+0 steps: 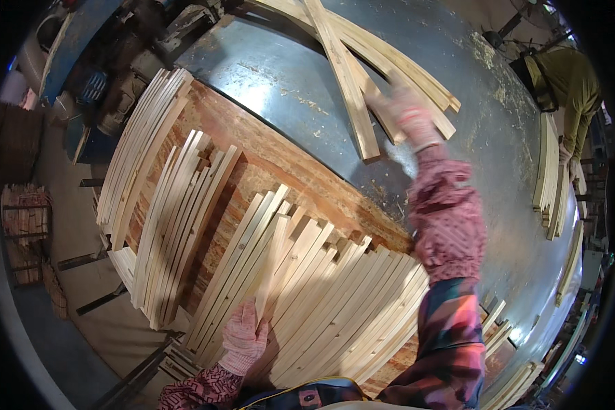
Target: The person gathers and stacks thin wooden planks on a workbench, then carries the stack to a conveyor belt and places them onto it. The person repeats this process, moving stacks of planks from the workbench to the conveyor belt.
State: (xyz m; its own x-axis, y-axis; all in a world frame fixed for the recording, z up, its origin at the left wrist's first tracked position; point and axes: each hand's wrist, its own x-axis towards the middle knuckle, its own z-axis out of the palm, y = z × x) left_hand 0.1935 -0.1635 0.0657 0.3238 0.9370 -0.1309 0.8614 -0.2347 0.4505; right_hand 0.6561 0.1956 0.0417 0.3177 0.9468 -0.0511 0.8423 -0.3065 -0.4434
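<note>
My left hand (244,339), in a pale knitted glove, is closed round the near end of a wooden strip (274,263). That strip lies askew over a wide row of similar strips (369,301) set side by side. My right hand (411,117), gloved too, is stretched far forward over the metal table (287,89). It is smeared by motion, so its fingers do not show clearly. Beside and beneath it are several long loose strips, one of them a crossing strip (348,89) that lies on top of the others.
Two more bundles of strips, a middle bundle (184,225) and a far-left bundle (143,150), rest on the reddish-brown board (266,150). At the far right a person in olive clothing (567,82) bends over another strip stack (547,171). Machinery (126,92) stands at upper left.
</note>
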